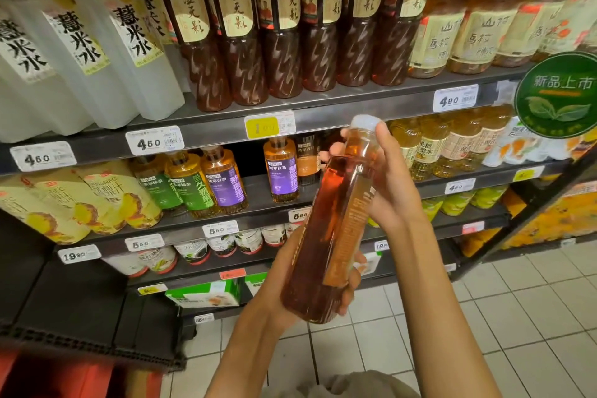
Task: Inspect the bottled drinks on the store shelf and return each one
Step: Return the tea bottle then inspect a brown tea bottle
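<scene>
I hold an amber bottled drink (332, 223) with a pale cap, tilted so its cap points up toward the shelf. My left hand (347, 292) grips its base from below, fingers wrapped round the bottom. My right hand (387, 178) holds the neck and upper body, fingers curled round the far side and the thumb beside the cap. The bottle hangs in front of the middle shelf (258, 189), where a purple-labelled bottle (280, 171) stands beside a gap.
The top shelf carries white bottles (80, 52), dark red bottles (284, 35) and pale amber ones (452, 32). Green and purple tea bottles (206, 184) and yellow cartons (80, 203) stand on the middle shelf. A round green sign (559, 95) juts out at right. White floor tiles (484, 317) lie below.
</scene>
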